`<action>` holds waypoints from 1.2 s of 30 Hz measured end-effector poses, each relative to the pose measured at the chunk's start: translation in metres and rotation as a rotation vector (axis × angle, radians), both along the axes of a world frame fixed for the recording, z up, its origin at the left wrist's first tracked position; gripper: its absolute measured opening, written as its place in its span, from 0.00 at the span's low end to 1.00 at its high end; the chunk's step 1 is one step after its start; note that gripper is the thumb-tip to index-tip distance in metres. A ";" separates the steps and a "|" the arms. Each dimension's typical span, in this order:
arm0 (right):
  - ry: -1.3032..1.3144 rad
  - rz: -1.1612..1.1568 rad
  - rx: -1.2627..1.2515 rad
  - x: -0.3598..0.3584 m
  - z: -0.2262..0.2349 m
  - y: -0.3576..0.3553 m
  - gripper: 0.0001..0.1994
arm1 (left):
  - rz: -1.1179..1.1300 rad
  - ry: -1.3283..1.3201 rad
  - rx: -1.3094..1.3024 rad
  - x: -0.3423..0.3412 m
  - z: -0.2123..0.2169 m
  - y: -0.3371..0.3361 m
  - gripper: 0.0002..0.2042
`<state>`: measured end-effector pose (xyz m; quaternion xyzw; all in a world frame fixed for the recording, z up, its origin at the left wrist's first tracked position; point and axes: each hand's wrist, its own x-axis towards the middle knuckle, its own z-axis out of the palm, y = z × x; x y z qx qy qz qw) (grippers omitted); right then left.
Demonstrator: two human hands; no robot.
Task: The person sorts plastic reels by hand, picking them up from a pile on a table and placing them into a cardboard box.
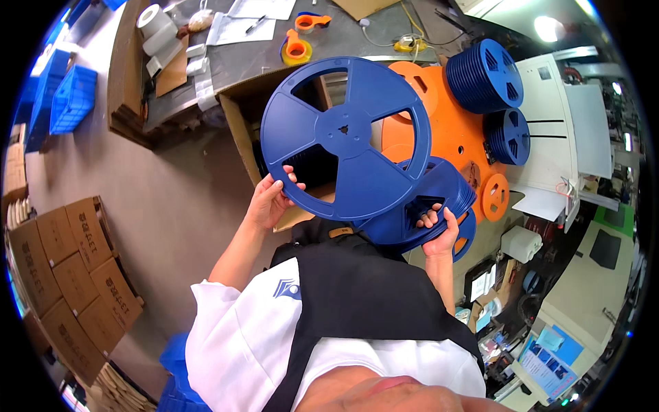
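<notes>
A large flat blue plastic reel (371, 103) with three cut-out windows is held up in front of me. My left hand (273, 197) pinches its lower left rim, fingers through a window. To the right, my right hand (439, 230) grips a stack of similar blue reels (439, 189) through their openings, tilted and partly behind the single reel. Beneath the single reel stands an open cardboard box (238, 130). Dark reel-like edges show inside it through a window; the rest of its inside is hidden.
Two upright stacks of blue reels (480, 75) stand on an orange surface (456, 130) at the right. Tape dispensers (296, 48) lie on the grey table (237, 58). Flattened cartons (75, 275) and blue crates (73, 98) are at the left. A machine (583, 275) stands far right.
</notes>
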<state>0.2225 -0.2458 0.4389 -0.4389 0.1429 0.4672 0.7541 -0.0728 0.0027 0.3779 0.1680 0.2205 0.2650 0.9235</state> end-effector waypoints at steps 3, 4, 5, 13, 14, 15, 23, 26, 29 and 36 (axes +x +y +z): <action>-0.005 0.014 0.012 0.001 -0.001 -0.001 0.11 | 0.003 0.000 -0.006 -0.006 0.001 -0.004 0.16; -0.013 0.021 0.013 0.001 0.000 -0.001 0.11 | 0.004 -0.003 -0.003 -0.007 0.001 -0.005 0.16; -0.019 0.026 0.014 0.001 0.002 0.000 0.11 | 0.003 -0.005 -0.001 -0.008 0.001 -0.006 0.16; -0.052 0.082 0.023 0.008 0.004 0.000 0.12 | 0.001 0.044 0.009 -0.002 0.000 -0.009 0.16; -0.050 0.083 0.029 0.008 0.003 -0.001 0.12 | -0.006 0.053 0.009 -0.002 -0.002 -0.009 0.16; -0.045 0.086 0.033 0.009 0.004 -0.001 0.12 | -0.009 0.073 0.011 -0.002 -0.004 -0.009 0.17; -0.022 0.089 0.041 0.012 0.002 -0.004 0.11 | 0.048 0.291 0.028 -0.017 -0.005 -0.014 0.16; -0.027 0.083 0.021 0.010 0.001 -0.004 0.11 | 0.065 0.526 0.158 -0.021 -0.010 -0.001 0.16; -0.034 0.074 0.005 0.008 0.002 -0.006 0.11 | 0.024 0.793 0.253 -0.006 -0.040 0.016 0.15; -0.057 0.036 -0.033 0.004 -0.001 -0.017 0.11 | -0.003 1.105 0.345 0.061 -0.160 0.054 0.13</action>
